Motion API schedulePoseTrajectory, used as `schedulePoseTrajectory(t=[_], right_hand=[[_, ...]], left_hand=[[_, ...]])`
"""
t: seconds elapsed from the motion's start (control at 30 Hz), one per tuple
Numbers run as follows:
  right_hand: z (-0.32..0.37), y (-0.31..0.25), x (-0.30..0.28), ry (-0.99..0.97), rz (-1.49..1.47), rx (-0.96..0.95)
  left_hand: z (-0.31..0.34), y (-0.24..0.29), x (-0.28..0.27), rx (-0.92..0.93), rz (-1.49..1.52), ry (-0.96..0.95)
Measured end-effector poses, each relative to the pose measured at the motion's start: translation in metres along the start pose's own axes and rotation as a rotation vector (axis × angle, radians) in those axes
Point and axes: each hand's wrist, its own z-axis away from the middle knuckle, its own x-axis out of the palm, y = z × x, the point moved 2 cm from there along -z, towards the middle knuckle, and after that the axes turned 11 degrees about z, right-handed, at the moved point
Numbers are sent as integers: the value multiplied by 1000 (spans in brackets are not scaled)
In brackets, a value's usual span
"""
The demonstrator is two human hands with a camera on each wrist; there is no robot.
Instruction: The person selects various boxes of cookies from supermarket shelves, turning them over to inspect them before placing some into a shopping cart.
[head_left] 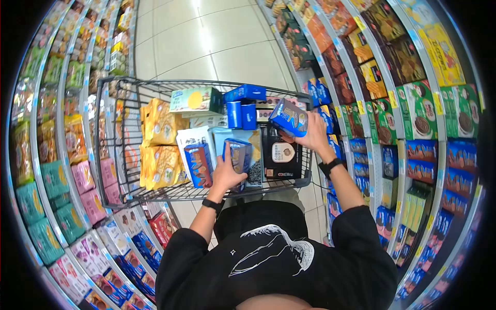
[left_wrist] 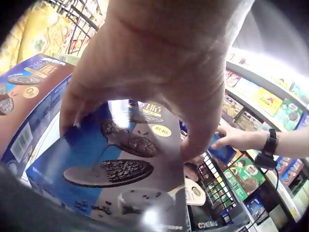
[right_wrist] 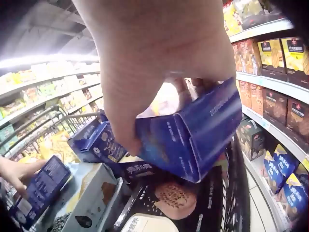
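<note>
Left shelf point(head_left: 85, 188): packets and boxes in rows, beside the cart point(head_left: 101, 129). Yellow bags point(head_left: 161, 168): at the cart's left end. Green-and-white box point(head_left: 194, 102): on the far side, right of the bags. Brown-and-blue box point(head_left: 198, 166): near side, close against the left hand's box. Left hand point(head_left: 226, 174): fingers and thumb apart, clamped on opposite sides of a cookie box point(left_wrist: 120, 174), which stands in the cart. Pale blue box point(right_wrist: 89, 193): just beside that one, partly covered by it. Small blue boxes point(head_left: 241, 114): far side, middle. Black box point(head_left: 281, 155): right end, lying under the raised box. Right hand point(head_left: 314, 133): fingers and thumb clamped on a blue box point(head_left: 288, 119), tilted. Right shelf point(head_left: 400, 134): boxes in rows, alongside.
</note>
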Motion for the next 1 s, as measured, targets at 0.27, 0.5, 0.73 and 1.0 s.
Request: schedulePoseTrajectory(t=[0.27,0.5,0.73,1.0], right_hand=[[130,38,-48,-122,-1290,468],[239,98,-68,-63,-2186,681],[365,205,-55,-75,-2213,882],[456,298,-55,-36,-2011,1058]], left_hand=[[11,79,17,411,257,-131],[44,172,102,442,660,-583],[87,228,261,387,724,-767],[102,247,412,225,958,-995]])
